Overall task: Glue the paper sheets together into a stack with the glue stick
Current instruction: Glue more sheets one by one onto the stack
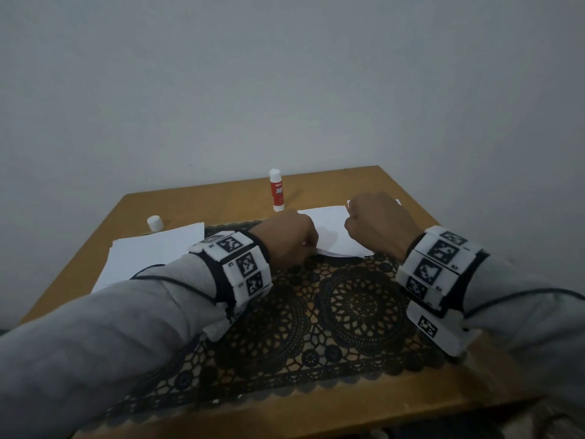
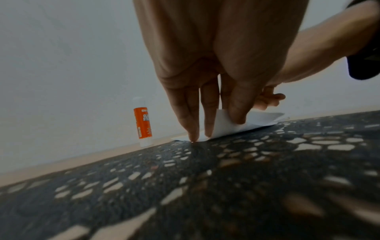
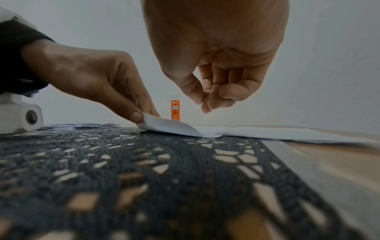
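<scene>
Pinching the near corner of the top sheet (image 3: 168, 125) between thumb and forefinger, my left hand (image 1: 286, 237) lifts it off the paper beneath. My right hand (image 1: 378, 221) hovers above the sheets, fingers curled, holding nothing. The glue stick (image 1: 277, 193) stands upright and uncapped behind them; its cap (image 1: 155, 223) lies apart beside a loose pile of sheets (image 1: 152, 251). Judging by that pile, much gluing remains. I cannot tell how many sheets are already joined, nor whether glue is on the paper.
</scene>
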`<state>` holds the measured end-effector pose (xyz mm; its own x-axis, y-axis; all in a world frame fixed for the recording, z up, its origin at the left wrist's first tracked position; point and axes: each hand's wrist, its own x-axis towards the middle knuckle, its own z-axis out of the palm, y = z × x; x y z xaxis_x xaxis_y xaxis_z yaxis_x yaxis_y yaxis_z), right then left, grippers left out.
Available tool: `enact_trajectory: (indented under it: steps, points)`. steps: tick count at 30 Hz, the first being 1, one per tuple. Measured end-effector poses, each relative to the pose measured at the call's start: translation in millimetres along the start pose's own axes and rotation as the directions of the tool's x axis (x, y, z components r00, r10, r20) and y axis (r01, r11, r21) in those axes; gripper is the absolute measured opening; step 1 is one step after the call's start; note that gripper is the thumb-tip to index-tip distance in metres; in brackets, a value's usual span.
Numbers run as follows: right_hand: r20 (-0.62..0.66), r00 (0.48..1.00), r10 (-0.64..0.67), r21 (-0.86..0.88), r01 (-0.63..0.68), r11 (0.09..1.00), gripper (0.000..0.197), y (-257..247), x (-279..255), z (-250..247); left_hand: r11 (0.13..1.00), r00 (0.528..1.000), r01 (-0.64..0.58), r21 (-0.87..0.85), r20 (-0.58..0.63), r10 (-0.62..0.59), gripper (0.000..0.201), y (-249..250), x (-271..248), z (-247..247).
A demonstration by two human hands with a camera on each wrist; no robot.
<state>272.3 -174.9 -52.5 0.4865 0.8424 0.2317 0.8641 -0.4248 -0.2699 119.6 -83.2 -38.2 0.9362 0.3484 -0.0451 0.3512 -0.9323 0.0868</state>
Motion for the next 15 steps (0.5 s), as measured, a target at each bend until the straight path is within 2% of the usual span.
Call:
enact_trajectory:
  steps: [6,12,15]
  points:
    - [-0.003,1.000,0.023,0.012,-0.023,1.000,0.030,-1,0,-1,0.986,0.999,0.038,-0.161,-0.020,-0.042,0.016,-8,-7,-4]
    - [0.020,0.999,0.040,-0.002,-0.040,0.999,0.033,0,2,-2,0.987,0.994,-0.010,-0.161,-0.109,-0.008,0.015,-13,-28,-7]
    - [0.028,0.999,0.039,-0.005,-0.039,0.999,0.034,-1,0,-3,0.977,0.995,0.032,-0.210,-0.084,-0.051,0.021,-25,-51,-9]
